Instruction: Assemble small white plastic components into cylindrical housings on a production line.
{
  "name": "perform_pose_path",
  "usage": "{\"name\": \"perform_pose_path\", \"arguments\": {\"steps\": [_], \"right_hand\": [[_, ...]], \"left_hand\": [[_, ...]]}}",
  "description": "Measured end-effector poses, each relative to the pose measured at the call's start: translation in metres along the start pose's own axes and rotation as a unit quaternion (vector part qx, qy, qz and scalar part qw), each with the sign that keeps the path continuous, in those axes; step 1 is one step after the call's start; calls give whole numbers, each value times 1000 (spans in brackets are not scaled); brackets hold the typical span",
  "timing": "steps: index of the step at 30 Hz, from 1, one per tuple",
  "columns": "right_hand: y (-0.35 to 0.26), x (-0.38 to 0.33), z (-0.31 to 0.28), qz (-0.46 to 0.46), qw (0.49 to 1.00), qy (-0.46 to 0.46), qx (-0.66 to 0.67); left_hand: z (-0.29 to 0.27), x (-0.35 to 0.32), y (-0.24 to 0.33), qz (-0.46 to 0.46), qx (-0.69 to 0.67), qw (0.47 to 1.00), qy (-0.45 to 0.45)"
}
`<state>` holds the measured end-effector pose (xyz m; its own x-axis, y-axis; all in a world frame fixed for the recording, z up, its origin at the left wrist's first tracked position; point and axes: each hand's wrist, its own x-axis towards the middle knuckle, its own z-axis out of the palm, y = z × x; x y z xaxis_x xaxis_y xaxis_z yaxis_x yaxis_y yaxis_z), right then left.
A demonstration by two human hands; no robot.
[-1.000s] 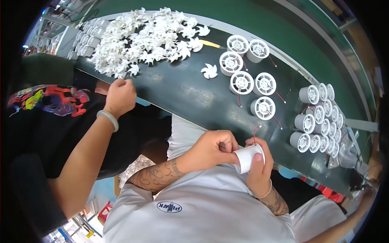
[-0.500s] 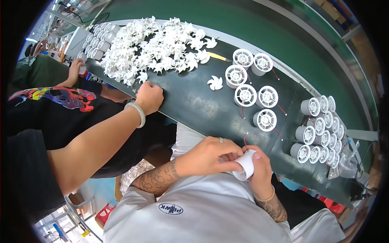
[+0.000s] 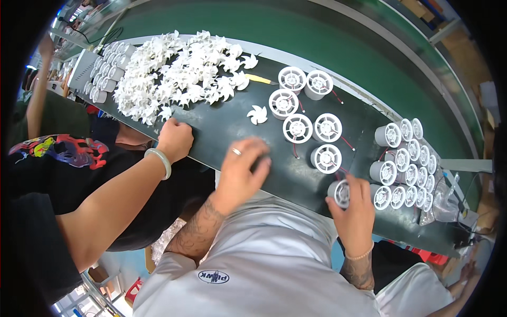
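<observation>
My right hand (image 3: 355, 211) grips a small round white fan housing (image 3: 340, 193) with a spoked face, at the near edge of the dark worktable (image 3: 222, 132). My left hand (image 3: 243, 168), slightly blurred, is over the table with thumb and fingers apart and nothing in it. Beyond it, a single white fan impeller (image 3: 257, 114) with curved blades lies on the tabletop. Several more fan housings (image 3: 327, 158) with thin red wires stand spoked face up, left of and beyond my right hand.
A big heap of white impellers (image 3: 185, 68) covers the table's far left, near a yellow-handled tool (image 3: 260, 79). Stacked housings (image 3: 383, 173) stand at right beside a clear plastic bag (image 3: 441, 203). On my left, a co-worker's fist (image 3: 175, 138) rests on the table edge.
My hands have parted. The right one has carried the housing rightward to the table, turning its spoked face up; the left has let go and moved left and forward.
</observation>
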<state>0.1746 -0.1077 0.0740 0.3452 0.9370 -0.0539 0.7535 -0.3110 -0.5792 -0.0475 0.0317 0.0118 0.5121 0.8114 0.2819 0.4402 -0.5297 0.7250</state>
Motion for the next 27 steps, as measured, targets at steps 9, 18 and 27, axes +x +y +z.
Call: {"name": "perform_pose_path", "arguments": {"steps": [9, 18, 27], "right_hand": [[24, 10, 15, -80, 984, 90, 133], [58, -43, -19, 113, 945, 168, -256], [60, -48, 17, 33, 948, 228, -218]], "left_hand": [[-4, 59, -41, 67, 202, 972, 103], [6, 43, -41, -167, -109, 970, 138], [1, 30, -27, -235, -241, 935, 108]]}}
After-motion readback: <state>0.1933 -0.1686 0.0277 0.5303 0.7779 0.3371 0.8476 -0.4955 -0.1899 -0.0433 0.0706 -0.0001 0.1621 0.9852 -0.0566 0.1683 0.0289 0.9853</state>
